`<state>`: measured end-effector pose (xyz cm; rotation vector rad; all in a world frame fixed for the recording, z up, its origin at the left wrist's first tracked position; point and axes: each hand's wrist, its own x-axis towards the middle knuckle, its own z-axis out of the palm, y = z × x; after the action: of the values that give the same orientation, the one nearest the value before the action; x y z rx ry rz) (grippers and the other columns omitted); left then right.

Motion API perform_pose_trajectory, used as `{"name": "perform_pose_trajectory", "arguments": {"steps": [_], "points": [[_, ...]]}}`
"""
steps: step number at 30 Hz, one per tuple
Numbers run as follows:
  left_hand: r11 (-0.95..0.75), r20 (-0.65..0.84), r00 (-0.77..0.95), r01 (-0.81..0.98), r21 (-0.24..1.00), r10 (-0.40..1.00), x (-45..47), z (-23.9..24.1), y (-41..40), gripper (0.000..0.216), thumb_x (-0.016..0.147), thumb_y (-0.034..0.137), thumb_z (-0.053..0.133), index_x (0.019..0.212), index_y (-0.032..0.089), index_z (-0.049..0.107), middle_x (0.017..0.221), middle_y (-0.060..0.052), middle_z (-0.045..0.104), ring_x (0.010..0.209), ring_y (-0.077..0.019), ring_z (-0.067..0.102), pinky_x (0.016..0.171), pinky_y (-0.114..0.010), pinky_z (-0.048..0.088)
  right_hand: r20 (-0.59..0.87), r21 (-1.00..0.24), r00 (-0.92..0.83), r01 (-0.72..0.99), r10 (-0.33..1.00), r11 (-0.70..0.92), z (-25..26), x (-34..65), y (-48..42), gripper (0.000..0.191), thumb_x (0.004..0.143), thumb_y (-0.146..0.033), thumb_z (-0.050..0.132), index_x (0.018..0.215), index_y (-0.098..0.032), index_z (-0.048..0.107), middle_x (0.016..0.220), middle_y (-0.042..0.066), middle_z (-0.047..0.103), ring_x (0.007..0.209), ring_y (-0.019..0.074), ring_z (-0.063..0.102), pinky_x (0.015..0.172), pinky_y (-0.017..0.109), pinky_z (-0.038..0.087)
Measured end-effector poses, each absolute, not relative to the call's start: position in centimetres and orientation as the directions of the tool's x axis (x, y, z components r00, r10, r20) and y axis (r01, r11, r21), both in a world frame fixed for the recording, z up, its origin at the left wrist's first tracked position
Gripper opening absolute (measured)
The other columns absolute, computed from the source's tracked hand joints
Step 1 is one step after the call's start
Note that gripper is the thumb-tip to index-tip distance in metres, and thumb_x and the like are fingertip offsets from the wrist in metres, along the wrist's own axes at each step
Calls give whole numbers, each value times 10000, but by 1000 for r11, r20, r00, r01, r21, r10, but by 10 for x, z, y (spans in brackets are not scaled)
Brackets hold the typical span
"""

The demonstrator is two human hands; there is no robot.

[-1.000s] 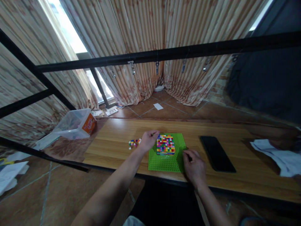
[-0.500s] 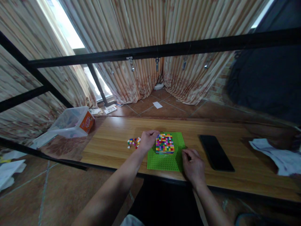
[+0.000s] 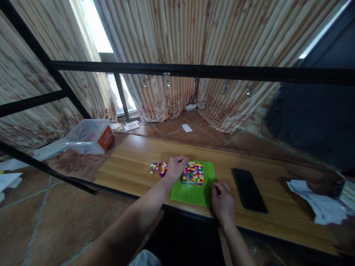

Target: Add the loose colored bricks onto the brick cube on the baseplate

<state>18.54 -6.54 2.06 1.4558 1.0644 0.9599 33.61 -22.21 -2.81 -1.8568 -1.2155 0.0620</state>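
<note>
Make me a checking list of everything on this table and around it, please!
Surface: wooden table.
Job's things: green baseplate with multicoloured brick block; loose bricks to its left.
Clutter: black phone, white cloth, clear plastic box.
Hands: left hand at the block's left edge; right hand on the baseplate's right corner.
Cables: nothing seen.
Surroundings: curtains, black frame bar, tiled floor.

Desk (image 3: 133,162): wood-grain top, smooth, low satin sheen. Baseplate (image 3: 191,192): green plastic, studded, matt. Brick block (image 3: 193,173) on it: multicoloured plastic, bumpy top, slight gloss. Loose bricks (image 3: 158,168): same plastic. Phone (image 3: 249,189): black, smooth, glossy face. Cloth (image 3: 318,203): white fabric, crumpled, matt. Tub (image 3: 88,136): clear plastic with printed orange label. Frame bar (image 3: 194,70): black metal, matt. Curtains (image 3: 172,37): striped cloth, pleated.
</note>
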Motion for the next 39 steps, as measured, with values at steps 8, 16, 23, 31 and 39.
{"name": "perform_pose_trajectory", "arguments": {"steps": [8, 16, 23, 31, 39], "points": [[-96, 33, 289, 206, 974, 957, 186, 20, -61, 271, 771, 350, 564, 678, 162, 735, 550, 41, 580, 572, -108, 500, 542, -214, 358, 429, -652, 484, 750, 763, -110, -34, 342, -222, 422, 933, -494, 416, 889, -175, 690, 931, 118, 663, 852, 241, 617, 777, 366, 461], [-190, 160, 142, 235, 953, 977, 118, 34, -50, 403, 832, 478, 506, 613, 170, 649, 492, 54, 467, 531, -104, 451, 543, -222, 337, 429, -613, 433, 784, 793, -97, -33, 342, -225, 399, 917, -459, 430, 887, -167, 700, 937, 125, 655, 887, 255, 606, 810, 398, 473], [-30, 153, -186, 538, 843, 971, 8, 12, -30, 294, 793, 362, 562, 937, 159, 718, 748, -45, 694, 701, -180, 618, 701, -284, 476, 451, -568, 361, 821, 816, -49, -42, 335, -241, 401, 929, -476, 432, 944, -190, 713, 989, 124, 645, 945, 260, 599, 864, 435, 485], [-227, 329, 61, 840, 494, 942, -6, -5, -15, 241, 846, 233, 485, 963, 157, 681, 1082, -127, 657, 1043, -248, 592, 971, -369, 449, 464, -491, 353, 866, 812, -95, -31, 336, -246, 472, 947, -505, 395, 896, -164, 717, 972, 143, 669, 912, 268, 623, 847, 449, 507], [-272, 335, 153, 899, 343, 930, 1, -9, -13, 276, 909, 225, 409, 1032, 150, 645, 1103, -138, 618, 1013, -251, 594, 916, -368, 463, 441, -507, 169, 857, 881, 90, 12, 210, -214, 254, 975, -326, 454, 1057, -211, 665, 980, 84, 704, 888, 210, 650, 821, 342, 511]]}}
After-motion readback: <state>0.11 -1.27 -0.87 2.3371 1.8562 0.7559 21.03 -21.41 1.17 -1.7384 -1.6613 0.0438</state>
